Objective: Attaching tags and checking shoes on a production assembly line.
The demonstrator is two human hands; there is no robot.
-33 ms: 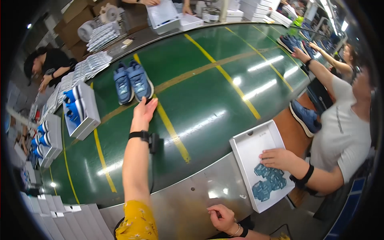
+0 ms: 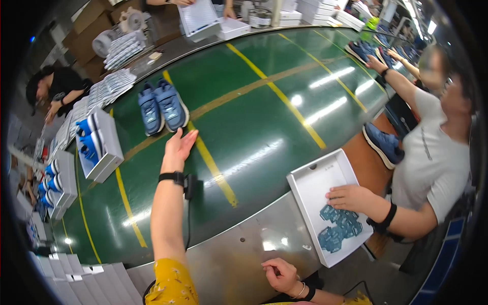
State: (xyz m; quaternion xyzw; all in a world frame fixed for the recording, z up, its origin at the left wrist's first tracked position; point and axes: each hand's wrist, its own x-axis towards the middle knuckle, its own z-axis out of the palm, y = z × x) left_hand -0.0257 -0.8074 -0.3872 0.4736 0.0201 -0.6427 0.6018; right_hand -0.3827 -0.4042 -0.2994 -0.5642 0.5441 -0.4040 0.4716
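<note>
A pair of blue sneakers [image 2: 162,108] with white soles stands side by side on the green conveyor belt [image 2: 239,132]. My left hand [image 2: 180,147] reaches out over the belt with its fingers extended, right by the near end of the right-hand shoe. Whether the fingertips touch it, I cannot tell. Low in the view, my right hand [image 2: 282,277] is curled into a loose fist by the steel ledge [image 2: 244,241], with nothing visible in it. Right of it lies a white box lid [image 2: 304,203] holding several small teal tags [image 2: 339,229].
A co-worker's hand [image 2: 351,197] rests in the lid; their other arm reaches toward shoes farther up the belt. Open white boxes [image 2: 109,162] with bright blue shoes stand at left. A single blue shoe [image 2: 380,145] sits on a brown surface at right. White cartons [image 2: 96,284] stack at lower left.
The whole view has shifted slightly, so the scene sits a little farther left. My left hand's fingertips overlap the shoe a bit less; my right hand keeps its pose.
</note>
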